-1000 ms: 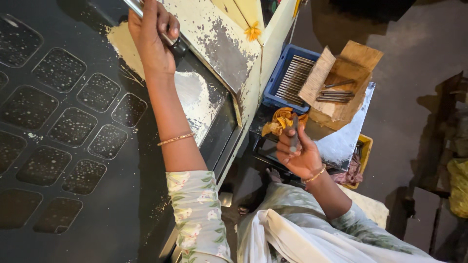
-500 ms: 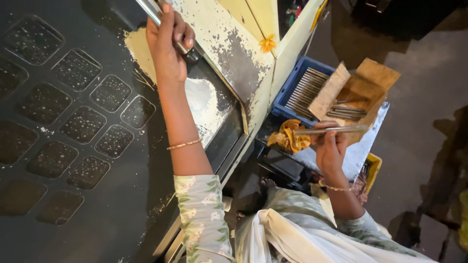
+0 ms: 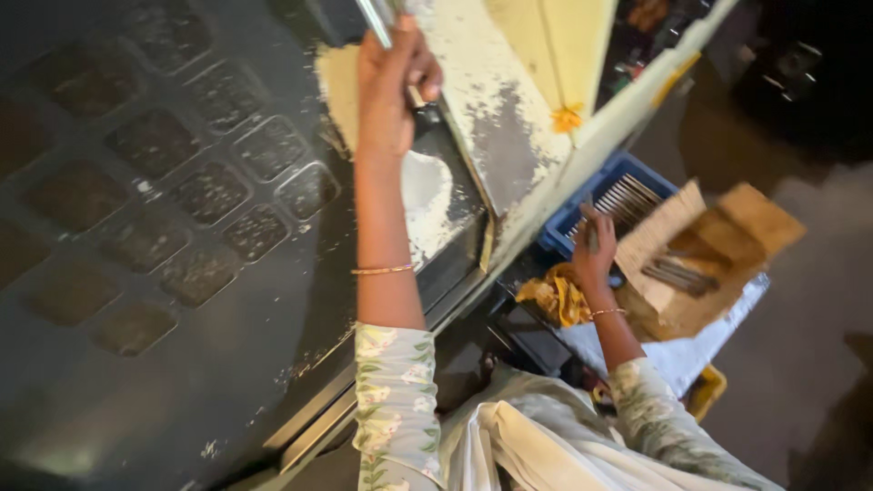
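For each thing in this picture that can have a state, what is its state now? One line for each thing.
Left hand: raised, closed around a metal rod.
Metal rod: held, its top end out of view.
Right hand: closed on a thin metal piece, over the crate's edge.
Blue crate: open, metal rods lying inside.
Cardboard box: open, tilted, metal pieces inside.
Yellow cloth: crumpled.
Machine panel: paint worn off in patches.

- Metal rod point(image 3: 375, 20): thin, shiny grey, gripped in the left hand point(image 3: 386, 86) at the top of the view, slanting up and away from the fist.
- Slim grey metal piece point(image 3: 591, 227): held upright in the right hand point(image 3: 596, 259), just beside the blue crate point(image 3: 559, 232) of similar metal strips.
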